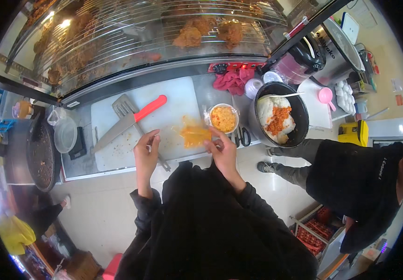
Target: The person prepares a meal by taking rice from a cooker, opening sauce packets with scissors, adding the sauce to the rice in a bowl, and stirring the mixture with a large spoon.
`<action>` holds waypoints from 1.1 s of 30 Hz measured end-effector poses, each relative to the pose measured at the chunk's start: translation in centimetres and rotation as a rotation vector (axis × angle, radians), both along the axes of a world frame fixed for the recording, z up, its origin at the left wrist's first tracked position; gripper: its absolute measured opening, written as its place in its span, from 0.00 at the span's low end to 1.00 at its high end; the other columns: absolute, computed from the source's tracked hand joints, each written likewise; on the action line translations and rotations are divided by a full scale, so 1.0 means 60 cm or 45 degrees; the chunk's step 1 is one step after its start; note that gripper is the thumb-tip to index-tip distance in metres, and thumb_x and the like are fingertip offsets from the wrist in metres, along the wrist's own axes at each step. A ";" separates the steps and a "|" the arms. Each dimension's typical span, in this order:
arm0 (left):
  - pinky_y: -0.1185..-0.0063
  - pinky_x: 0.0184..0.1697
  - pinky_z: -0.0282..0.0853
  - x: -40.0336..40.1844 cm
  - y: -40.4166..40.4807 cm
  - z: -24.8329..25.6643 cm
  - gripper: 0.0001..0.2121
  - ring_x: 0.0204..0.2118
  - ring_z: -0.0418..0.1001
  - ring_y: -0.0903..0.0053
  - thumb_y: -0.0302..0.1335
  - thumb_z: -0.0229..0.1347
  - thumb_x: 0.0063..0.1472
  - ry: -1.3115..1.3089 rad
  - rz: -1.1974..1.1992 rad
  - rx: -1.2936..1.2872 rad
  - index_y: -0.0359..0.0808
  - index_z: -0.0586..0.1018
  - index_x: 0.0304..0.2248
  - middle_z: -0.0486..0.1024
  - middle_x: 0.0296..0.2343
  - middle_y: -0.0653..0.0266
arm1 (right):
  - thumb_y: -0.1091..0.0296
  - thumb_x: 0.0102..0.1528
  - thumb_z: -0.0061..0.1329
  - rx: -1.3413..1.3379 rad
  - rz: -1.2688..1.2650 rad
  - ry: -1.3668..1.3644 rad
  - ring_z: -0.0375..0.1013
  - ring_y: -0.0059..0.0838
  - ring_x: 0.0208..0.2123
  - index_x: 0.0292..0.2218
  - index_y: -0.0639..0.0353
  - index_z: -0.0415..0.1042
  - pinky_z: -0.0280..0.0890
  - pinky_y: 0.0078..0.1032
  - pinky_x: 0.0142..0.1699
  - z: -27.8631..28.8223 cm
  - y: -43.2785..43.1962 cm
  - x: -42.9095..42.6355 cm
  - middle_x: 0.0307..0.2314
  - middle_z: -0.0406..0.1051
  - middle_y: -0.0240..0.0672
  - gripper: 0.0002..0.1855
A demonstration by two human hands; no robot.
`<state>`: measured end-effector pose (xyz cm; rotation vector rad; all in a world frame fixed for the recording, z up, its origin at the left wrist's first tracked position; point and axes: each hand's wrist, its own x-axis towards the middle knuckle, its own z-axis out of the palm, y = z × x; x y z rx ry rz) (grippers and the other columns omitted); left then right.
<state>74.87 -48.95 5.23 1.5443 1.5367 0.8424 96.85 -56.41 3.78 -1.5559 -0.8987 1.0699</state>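
My right hand (223, 151) pinches one edge of a thin, see-through orange-yellow plastic bag (193, 135), held over the front of a white cutting board (177, 96). Left of the bag, my left hand (146, 149) is raised with thumb and forefinger a little apart and nothing visible between them. Beyond it a large knife with a red handle (151, 107) lies across a slotted metal turner (123, 106), both on the board among crumbs. Beside my right hand stands a white cup of orange-yellow food (223, 119), clear plastic film around its rim.
A dark pot (304, 120) holds rice with reddish-orange topping and a spoon. Black-handled scissors (245, 136) lie at the counter's front edge. A glass warmer with fried chicken (189, 35) rises behind. Left are a clear tub (65, 136) and a dark pan (41, 157). A person (352, 175) stands at right.
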 end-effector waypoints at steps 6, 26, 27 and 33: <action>0.81 0.32 0.65 -0.013 0.001 -0.008 0.09 0.26 0.70 0.80 0.26 0.55 0.59 -0.044 -0.024 0.107 0.34 0.79 0.39 0.74 0.26 0.61 | 0.80 0.50 0.51 0.303 0.133 -0.801 0.74 0.38 0.29 0.49 0.61 0.67 0.71 0.29 0.32 -0.048 0.017 -0.008 0.48 0.63 0.43 0.24; 0.83 0.28 0.59 0.082 0.025 0.038 0.07 0.25 0.65 0.85 0.27 0.52 0.63 -0.049 -0.252 0.275 0.33 0.80 0.33 0.73 0.25 0.66 | 0.77 0.46 0.47 0.414 0.104 -1.518 0.72 0.41 0.32 0.33 0.55 0.73 0.67 0.35 0.35 0.185 0.040 0.234 0.31 0.69 0.35 0.11; 0.85 0.27 0.59 0.094 0.024 0.045 0.08 0.25 0.64 0.87 0.28 0.52 0.63 -0.015 -0.272 0.320 0.32 0.79 0.32 0.73 0.25 0.68 | 0.80 0.44 0.46 0.259 0.051 -1.442 0.70 0.43 0.35 0.35 0.56 0.74 0.66 0.35 0.39 0.201 0.051 0.281 0.31 0.69 0.37 0.14; 0.84 0.31 0.68 0.249 -0.020 0.056 0.11 0.26 0.72 0.82 0.30 0.47 0.66 -0.454 -0.450 -0.159 0.31 0.75 0.40 0.73 0.25 0.66 | 0.74 0.44 0.49 0.100 0.718 -2.164 0.69 0.32 0.40 0.29 0.52 0.77 0.62 0.31 0.44 0.140 0.100 0.514 0.29 0.71 0.30 0.08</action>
